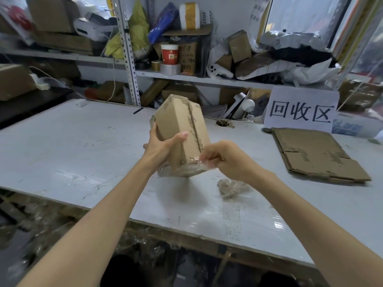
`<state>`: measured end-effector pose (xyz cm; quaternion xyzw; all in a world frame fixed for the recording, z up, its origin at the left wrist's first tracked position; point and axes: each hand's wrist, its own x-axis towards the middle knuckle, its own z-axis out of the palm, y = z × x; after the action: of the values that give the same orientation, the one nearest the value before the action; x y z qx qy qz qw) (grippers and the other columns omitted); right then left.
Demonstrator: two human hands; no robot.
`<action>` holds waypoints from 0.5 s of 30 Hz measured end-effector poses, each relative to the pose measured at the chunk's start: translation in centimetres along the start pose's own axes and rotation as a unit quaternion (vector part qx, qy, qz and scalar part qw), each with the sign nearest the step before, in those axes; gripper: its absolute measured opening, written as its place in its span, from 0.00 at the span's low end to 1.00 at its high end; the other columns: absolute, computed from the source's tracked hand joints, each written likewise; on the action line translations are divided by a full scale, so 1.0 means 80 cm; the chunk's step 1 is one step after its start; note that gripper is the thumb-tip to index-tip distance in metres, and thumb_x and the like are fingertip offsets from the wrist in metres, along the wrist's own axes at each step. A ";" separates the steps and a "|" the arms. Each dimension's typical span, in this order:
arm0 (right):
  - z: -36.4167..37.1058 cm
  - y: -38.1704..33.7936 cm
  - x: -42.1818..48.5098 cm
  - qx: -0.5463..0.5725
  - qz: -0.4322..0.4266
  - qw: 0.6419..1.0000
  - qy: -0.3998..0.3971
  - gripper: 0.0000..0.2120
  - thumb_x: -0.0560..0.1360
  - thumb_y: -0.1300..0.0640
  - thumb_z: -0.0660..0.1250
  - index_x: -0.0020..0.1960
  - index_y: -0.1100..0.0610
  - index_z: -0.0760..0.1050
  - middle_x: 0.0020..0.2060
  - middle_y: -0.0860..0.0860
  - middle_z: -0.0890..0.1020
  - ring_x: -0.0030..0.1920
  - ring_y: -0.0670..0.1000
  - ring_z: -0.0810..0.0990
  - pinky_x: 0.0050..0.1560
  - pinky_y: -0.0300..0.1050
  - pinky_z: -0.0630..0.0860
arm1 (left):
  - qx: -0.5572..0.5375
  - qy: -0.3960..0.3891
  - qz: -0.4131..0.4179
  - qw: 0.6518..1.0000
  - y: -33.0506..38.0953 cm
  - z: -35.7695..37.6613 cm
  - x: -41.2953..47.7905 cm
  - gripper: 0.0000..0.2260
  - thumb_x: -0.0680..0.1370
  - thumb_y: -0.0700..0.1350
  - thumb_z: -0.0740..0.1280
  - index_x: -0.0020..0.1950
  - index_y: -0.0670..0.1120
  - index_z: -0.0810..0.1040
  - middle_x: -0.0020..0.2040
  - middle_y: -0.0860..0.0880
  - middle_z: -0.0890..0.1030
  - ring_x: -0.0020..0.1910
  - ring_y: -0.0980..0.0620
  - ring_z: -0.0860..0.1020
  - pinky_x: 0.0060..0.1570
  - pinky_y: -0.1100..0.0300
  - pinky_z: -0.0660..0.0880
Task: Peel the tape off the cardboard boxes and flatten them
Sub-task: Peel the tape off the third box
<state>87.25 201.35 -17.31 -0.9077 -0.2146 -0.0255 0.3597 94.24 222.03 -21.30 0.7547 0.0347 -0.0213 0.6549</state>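
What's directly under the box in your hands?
Only table surface; the box is held clear of it. A crumpled tape wad lies beside, right. The box's underside is hidden.

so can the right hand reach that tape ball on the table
Probably yes: the tape ball lies just below the right hand, nothing between, but that hand is pinching tape on the box.
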 end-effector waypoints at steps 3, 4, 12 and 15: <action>0.006 0.005 0.001 0.033 0.018 0.992 0.121 0.08 0.68 0.66 0.74 0.42 0.55 0.79 0.39 0.52 0.83 0.39 0.52 0.83 0.42 0.50 0.81 | 0.033 -0.025 -0.008 0.999 0.005 0.004 -0.001 0.63 0.49 0.71 0.79 0.77 0.65 0.48 0.68 0.46 0.67 0.64 0.42 0.73 0.58 0.43 0.78; 0.010 0.005 0.002 0.030 0.019 0.987 0.156 0.09 0.67 0.63 0.76 0.43 0.55 0.79 0.40 0.51 0.82 0.37 0.50 0.82 0.39 0.47 0.80 | 0.041 -0.027 -0.011 0.999 0.006 0.005 -0.002 0.64 0.48 0.72 0.79 0.77 0.65 0.47 0.68 0.46 0.67 0.64 0.42 0.73 0.58 0.42 0.78; 0.032 0.006 0.013 -0.051 0.050 0.935 0.346 0.07 0.67 0.55 0.77 0.44 0.53 0.82 0.35 0.44 0.81 0.41 0.47 0.74 0.38 0.45 0.71 | 0.035 -0.036 -0.026 0.998 0.005 0.002 -0.002 0.64 0.48 0.71 0.79 0.76 0.67 0.47 0.68 0.46 0.66 0.64 0.41 0.73 0.59 0.42 0.77; 0.027 0.011 0.016 -0.116 -0.006 0.930 0.349 0.03 0.68 0.58 0.75 0.39 0.54 0.81 0.35 0.47 0.83 0.40 0.49 0.74 0.35 0.46 0.70 | 0.030 -0.031 -0.024 0.999 0.004 0.003 -0.002 0.62 0.48 0.71 0.79 0.75 0.69 0.49 0.68 0.46 0.67 0.64 0.42 0.74 0.59 0.43 0.78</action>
<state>88.53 202.70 -19.22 -0.8757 -0.0762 -0.3672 0.3043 94.09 221.77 -20.97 0.7718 0.0318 -0.0613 0.6321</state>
